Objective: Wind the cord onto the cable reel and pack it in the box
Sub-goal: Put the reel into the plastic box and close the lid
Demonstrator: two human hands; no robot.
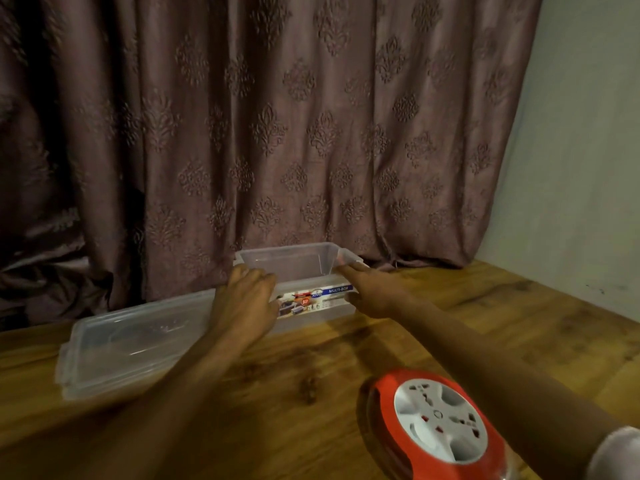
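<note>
A person's two bare arms reach forward over a wooden surface (485, 306) toward a clear plastic box (298, 263) that stands open near a patterned brown curtain (277, 116). The box carries a printed label (317, 299) on its near side reading "MULTI-BOX".

The left hand (247, 296) rests on the box's near left rim, its fingers bent over the edge and grasping it. The right hand (374, 289) lies against the right end of the box with fingers stretched out nearly straight, the fingertips touching the rim by the corner clip; it holds nothing.

The box's clear lid (135, 344) lies flat on the surface just to the left of the box, partly under the left forearm.

The cable reel (433, 427), red with a white socket face, sits on the surface close to the viewer at lower right, well apart from the box and beneath the right forearm. Neither hand touches it. Its cord cannot be made out. A pale wall (588, 133) stands at right.
</note>
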